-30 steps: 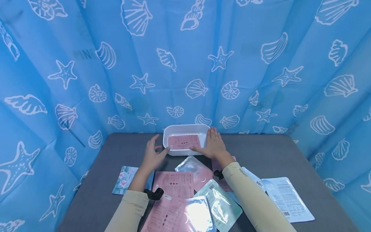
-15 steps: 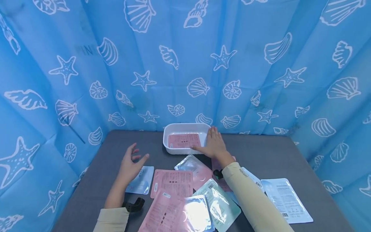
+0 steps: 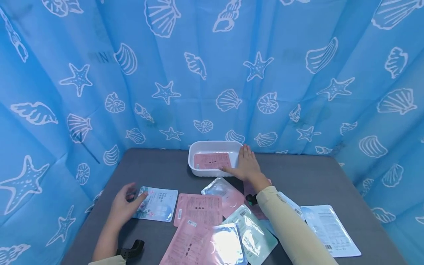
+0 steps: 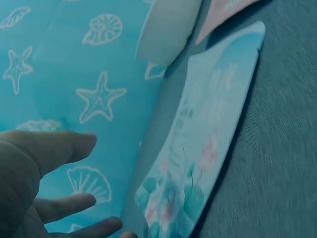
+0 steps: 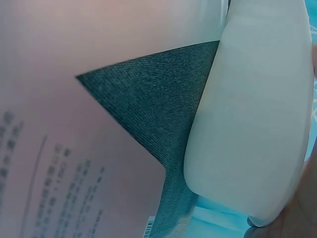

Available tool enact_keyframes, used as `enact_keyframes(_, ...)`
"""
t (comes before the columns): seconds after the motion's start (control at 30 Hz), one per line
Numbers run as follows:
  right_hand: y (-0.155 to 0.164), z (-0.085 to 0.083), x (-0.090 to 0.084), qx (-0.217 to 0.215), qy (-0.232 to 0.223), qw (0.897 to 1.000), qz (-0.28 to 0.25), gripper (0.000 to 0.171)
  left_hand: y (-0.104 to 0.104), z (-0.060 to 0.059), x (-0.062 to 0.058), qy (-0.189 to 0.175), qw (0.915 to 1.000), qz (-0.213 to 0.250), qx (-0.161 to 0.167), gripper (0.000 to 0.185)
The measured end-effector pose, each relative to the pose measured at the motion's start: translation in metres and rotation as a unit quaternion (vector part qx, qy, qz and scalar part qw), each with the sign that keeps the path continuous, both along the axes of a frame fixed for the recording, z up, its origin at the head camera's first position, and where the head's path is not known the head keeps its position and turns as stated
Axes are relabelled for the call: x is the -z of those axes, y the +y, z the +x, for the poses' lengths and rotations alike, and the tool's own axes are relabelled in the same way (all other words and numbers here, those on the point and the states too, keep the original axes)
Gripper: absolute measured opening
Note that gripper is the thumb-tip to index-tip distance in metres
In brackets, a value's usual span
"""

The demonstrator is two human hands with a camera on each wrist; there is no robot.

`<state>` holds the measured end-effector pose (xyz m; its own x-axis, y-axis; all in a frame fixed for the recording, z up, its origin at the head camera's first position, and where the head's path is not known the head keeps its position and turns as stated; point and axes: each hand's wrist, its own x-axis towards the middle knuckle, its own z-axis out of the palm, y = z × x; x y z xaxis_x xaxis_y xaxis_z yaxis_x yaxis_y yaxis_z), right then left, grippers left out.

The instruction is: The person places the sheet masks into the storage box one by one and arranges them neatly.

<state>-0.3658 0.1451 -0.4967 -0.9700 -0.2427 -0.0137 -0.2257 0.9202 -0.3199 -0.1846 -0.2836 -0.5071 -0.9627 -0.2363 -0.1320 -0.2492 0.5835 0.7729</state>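
Observation:
At the back of the table stands a white plastic basin with a pink sheet mask packet lying flat inside. My right hand rests against the basin's right end, fingers straight along the outside and thumb at the front rim. In the right wrist view the basin wall hides most of that hand. My left hand is at the left, fingers spread and holding nothing, beside a pale blue sheet mask packet with printed flowers. Its thumb overlaps this packet's left edge in the head view.
In front of the basin lie several overlapping packets: pink ones, a silver and pink one, a green one and a shiny silver one. A light blue packet lies at the right. A blue shell-print curtain hangs behind the table.
My left hand has left the basin's left side and moved left and toward me, down beside the flowered packet. My right hand stays on the basin.

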Motion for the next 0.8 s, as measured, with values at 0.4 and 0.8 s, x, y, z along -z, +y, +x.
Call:
enact_keyframes(0.4, 0.002, 0.002, 0.001, 0.003, 0.002, 1.0, 0.003, 0.133, -0.005, -0.001, 0.007, -0.054, 0.9983, -0.02, -0.009, 0.093)
enact_keyframes(0.8, 0.003, 0.003, 0.001, 0.002, 0.001, 1.0, 0.002, 0.134, 0.008, -0.008, 0.015, -0.026, 0.9979, -0.059, 0.008, 0.083)
